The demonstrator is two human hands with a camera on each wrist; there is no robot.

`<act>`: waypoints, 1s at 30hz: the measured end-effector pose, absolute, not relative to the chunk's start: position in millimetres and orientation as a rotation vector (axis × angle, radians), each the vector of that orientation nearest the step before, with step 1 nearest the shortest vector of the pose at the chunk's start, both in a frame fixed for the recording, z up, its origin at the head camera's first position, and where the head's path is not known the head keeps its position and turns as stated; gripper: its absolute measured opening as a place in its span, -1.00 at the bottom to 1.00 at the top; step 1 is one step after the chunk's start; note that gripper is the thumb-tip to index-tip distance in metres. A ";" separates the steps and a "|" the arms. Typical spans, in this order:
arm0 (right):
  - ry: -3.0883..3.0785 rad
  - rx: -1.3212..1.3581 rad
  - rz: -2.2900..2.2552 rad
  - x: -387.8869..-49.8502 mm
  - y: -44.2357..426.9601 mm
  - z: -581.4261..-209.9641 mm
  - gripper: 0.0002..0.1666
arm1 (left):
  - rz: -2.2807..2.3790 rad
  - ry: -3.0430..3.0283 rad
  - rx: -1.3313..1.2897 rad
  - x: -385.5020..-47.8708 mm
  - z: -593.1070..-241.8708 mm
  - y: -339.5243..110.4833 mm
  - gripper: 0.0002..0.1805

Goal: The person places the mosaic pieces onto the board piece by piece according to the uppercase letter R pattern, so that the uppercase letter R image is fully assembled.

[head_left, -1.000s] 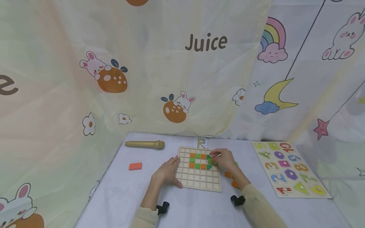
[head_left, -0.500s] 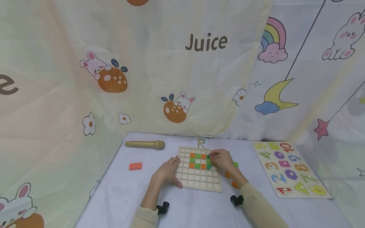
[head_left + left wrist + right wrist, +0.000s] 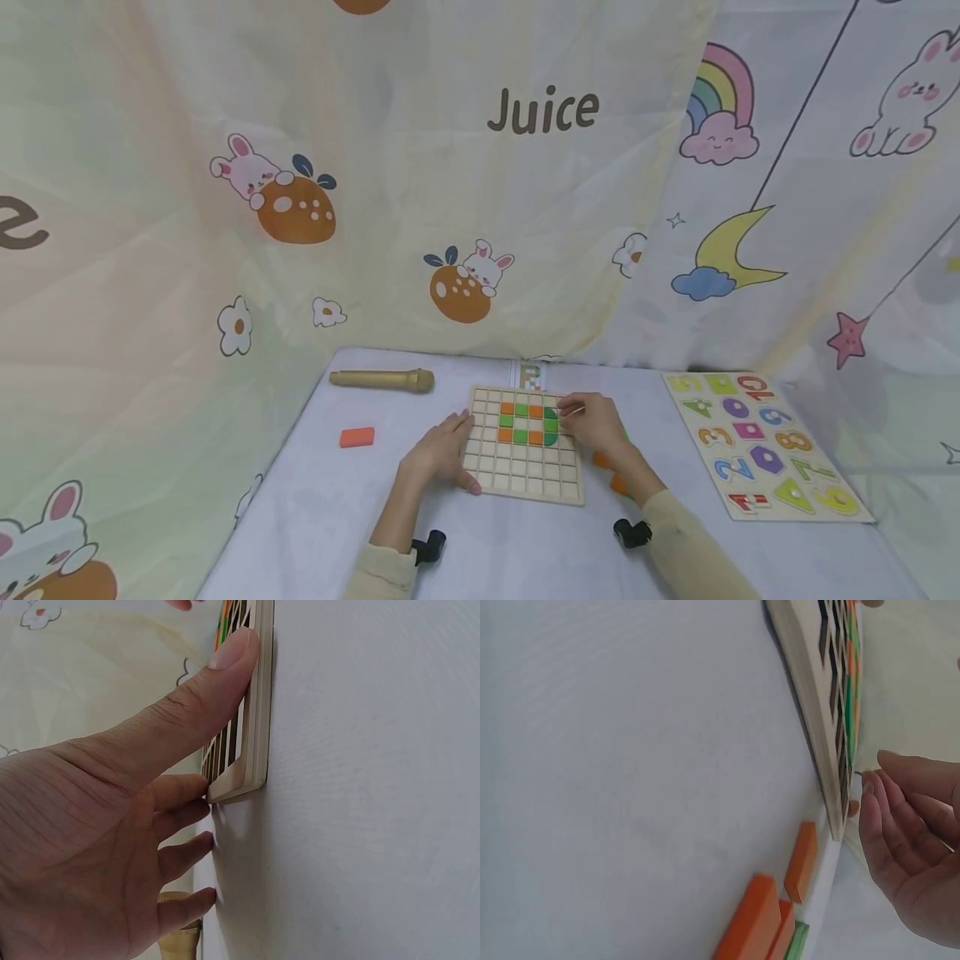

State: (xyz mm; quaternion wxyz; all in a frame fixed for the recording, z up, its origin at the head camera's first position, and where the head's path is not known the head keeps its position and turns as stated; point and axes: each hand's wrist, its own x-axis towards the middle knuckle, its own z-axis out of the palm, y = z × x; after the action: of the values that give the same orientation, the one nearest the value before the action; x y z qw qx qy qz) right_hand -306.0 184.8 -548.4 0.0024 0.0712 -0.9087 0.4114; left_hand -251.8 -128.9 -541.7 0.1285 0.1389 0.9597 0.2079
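A wooden grid board [image 3: 522, 483] lies on the white table, with orange, green and rounded dark-green tiles forming a ring in its upper part. My left hand [image 3: 435, 454] rests at the board's left edge; in the left wrist view the thumb [image 3: 234, 651] lies on the rim and the other fingers are nearly straight. My right hand [image 3: 594, 420] hovers over the board's right side, beside the green tile [image 3: 551, 425] in the ring's right column. In the right wrist view its fingers [image 3: 877, 832] bend loosely, and nothing shows between them.
Loose orange blocks [image 3: 751, 919] and a green one lie right of the board, partly under the right forearm. A gold microphone [image 3: 381, 381] and an orange block [image 3: 356, 437] are at left. A number puzzle board [image 3: 767, 446] lies at right, a pattern card [image 3: 531, 377] behind.
My right hand has let go of the green tile, which now sits in the ring's right column, and has drawn slightly right. The left hand stays in place.
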 end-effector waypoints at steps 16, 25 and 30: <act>-2.861 0.190 1.191 -276.9 218.5 -539.1 -0.67 | 0.611 2.784 0.397 -251.9 -542.7 -131.9 0.43; -2.902 0.106 1.242 -262.9 234.8 -546.8 -0.69 | 0.621 2.782 0.397 -251.7 -542.4 -130.4 0.42; -2.922 0.025 1.194 -257.9 247.0 -553.7 -0.66 | 0.627 2.779 0.407 -251.8 -542.0 -128.6 0.42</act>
State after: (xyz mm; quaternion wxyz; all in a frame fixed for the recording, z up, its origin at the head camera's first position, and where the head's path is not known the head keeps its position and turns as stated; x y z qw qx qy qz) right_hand -257.9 247.0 -553.7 -0.0077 0.0079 -0.9256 0.3782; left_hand -251.8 -128.6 -542.0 0.1314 0.1402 0.9573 0.2159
